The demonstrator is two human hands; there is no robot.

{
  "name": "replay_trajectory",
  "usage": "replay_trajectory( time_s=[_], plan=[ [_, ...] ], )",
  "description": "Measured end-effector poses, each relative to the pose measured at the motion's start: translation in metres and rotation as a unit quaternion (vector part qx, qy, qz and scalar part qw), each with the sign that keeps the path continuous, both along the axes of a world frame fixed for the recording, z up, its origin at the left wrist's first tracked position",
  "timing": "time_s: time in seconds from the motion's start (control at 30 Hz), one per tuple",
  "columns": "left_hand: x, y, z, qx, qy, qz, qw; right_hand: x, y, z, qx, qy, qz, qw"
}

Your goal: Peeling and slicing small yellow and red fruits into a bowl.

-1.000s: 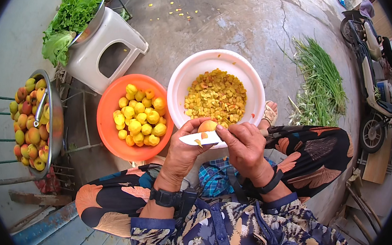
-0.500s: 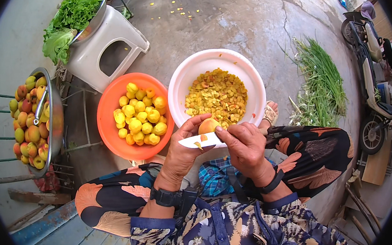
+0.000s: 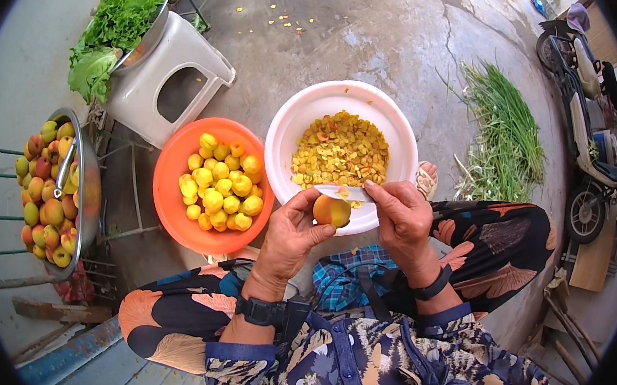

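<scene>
My left hand [image 3: 291,232] grips a small yellow-orange peach [image 3: 332,210] between thumb and fingers, most of its skin still on. In my right hand [image 3: 405,222] is a knife [image 3: 345,192] with a pale blade; its handle is hidden by the fingers. The blade lies along the far side of the peach, with a bit of peel near it. Beneath both hands stands a white basin [image 3: 274,140] heaped with yellow and reddish peelings [image 3: 340,146]. To its left, an orange basin [image 3: 166,197] holds several peeled yellow peaches [image 3: 223,181].
A metal bowl [image 3: 89,189] of unpeeled peaches, with a metal-handled tool on top, rests on a green frame at far left. Behind it, a white stool [image 3: 165,66] bears a bowl of lettuce [image 3: 114,26]. Green stalks [image 3: 505,131] lie on the right, before a scooter [image 3: 584,117].
The blade has moved from the near side of the peach to its far side, and the right hand has shifted right, away from the left. The peach has turned and sits slightly lower.
</scene>
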State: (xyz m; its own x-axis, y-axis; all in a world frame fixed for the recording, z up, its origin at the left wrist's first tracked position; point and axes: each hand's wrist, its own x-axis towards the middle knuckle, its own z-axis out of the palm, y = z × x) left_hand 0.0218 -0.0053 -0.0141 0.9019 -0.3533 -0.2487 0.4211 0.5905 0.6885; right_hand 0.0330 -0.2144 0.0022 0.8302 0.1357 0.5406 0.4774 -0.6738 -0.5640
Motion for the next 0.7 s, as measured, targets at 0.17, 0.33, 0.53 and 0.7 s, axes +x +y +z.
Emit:
replay_trajectory(
  time_s=[0.17, 0.33, 0.53, 0.7],
  plan=[
    [0.002, 0.002, 0.009, 0.026, 0.071, 0.001, 0.997, -0.01, 0.016, 0.01, -0.038, -0.044, 0.105, 0.993],
    [-0.001, 0.002, -0.001, 0.008, 0.023, 0.017, 1.0, -0.012, 0.02, 0.009, -0.048, -0.045, 0.113, 0.991],
    [0.0, 0.004, 0.002, 0.081, 0.015, 0.001, 0.997, -0.009, 0.014, 0.006, -0.075, -0.052, 0.069, 0.993],
    [0.0, 0.004, 0.003, -0.002, -0.001, 0.012, 1.0, -0.001, -0.005, -0.007, -0.083, 0.028, -0.058, 0.995]
  ],
)
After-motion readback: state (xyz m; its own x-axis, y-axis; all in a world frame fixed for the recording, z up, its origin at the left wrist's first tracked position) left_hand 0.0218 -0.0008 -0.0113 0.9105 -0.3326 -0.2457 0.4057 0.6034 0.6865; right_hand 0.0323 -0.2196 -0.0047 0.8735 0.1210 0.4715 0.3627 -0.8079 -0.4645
